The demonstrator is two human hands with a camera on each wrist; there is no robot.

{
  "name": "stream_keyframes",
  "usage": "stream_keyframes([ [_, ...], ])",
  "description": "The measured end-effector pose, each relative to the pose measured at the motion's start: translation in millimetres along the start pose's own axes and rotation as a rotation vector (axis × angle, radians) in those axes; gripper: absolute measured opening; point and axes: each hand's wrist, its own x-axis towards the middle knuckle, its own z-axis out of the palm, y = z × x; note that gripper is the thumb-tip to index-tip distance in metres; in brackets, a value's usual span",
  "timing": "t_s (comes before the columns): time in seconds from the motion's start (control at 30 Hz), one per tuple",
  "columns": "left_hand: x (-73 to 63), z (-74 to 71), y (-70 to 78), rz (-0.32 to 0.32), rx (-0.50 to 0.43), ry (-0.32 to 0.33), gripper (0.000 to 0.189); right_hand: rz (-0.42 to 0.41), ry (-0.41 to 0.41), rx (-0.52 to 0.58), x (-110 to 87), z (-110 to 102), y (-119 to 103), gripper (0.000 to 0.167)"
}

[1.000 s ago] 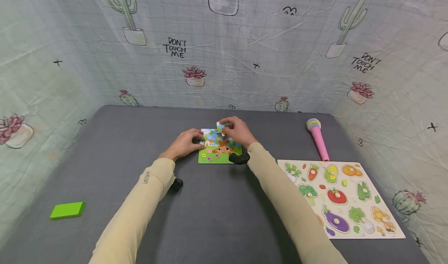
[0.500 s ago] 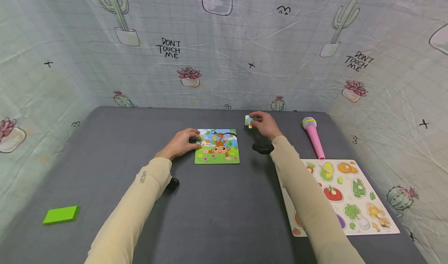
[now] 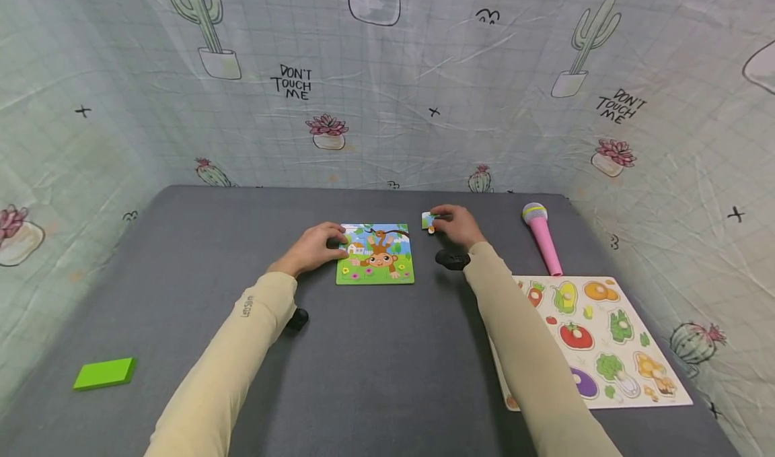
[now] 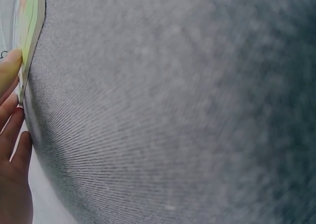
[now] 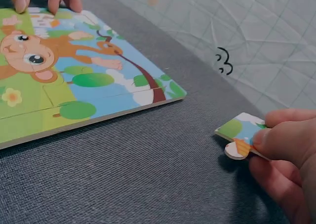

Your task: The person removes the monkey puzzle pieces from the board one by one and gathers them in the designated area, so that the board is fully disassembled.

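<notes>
A jigsaw puzzle (image 3: pixel 377 260) with a monkey picture lies mid-table in the head view. My left hand (image 3: pixel 311 247) rests at its left edge, thumb and fingertips touching the border; the thumb (image 4: pixel 11 70) lies over that edge in the left wrist view. To the right of the puzzle, my right hand (image 3: pixel 460 225) pinches a small puzzle piece (image 5: pixel 240 126) between thumb and fingers. Blue, green and orange show on the piece, along with a rounded white-tipped knob. It is held tilted, close over the dark tabletop and apart from the puzzle.
At the right, a vegetable peg board (image 3: pixel 596 349) is partly covered by the right sleeve. A pink toy microphone (image 3: pixel 545 241) lies just behind it. A green block (image 3: pixel 104 374) sits at the far left. A patterned cloth (image 3: pixel 387 73) hangs behind the table.
The right hand has carried the puzzle piece from over the puzzle's top edge out to the right, then lowered it slightly. The left hand stays at the puzzle's left edge.
</notes>
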Motion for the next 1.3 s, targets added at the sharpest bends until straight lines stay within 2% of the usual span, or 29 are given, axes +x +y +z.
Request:
stream_keyframes([
  [0.1,0.6,1.1,-1.1,0.003,0.006,0.000,0.032,-0.018,0.028,-0.013,1.7,3.2,2.6,0.033],
  [0.33,4.1,2.3,-2.3,0.015,0.012,-0.004,0.033,-0.139,0.071,-0.195,8.7,8.8,10.9,0.030],
  [0.63,4.9,1.7,-2.4,0.010,0.020,-0.007,0.032,-0.136,0.094,-0.231,2.6,7.6,9.0,0.028],
  [0.97,-2.6,-0.2,-0.1,0.021,-0.001,0.008,0.032,-0.153,-0.012,-0.305,-0.5,4.7,11.0,0.038],
  [1.3,-0.7,-0.2,0.5,0.021,-0.003,0.005,0.032,-0.138,0.012,-0.323,2.8,9.9,7.6,0.034],
])
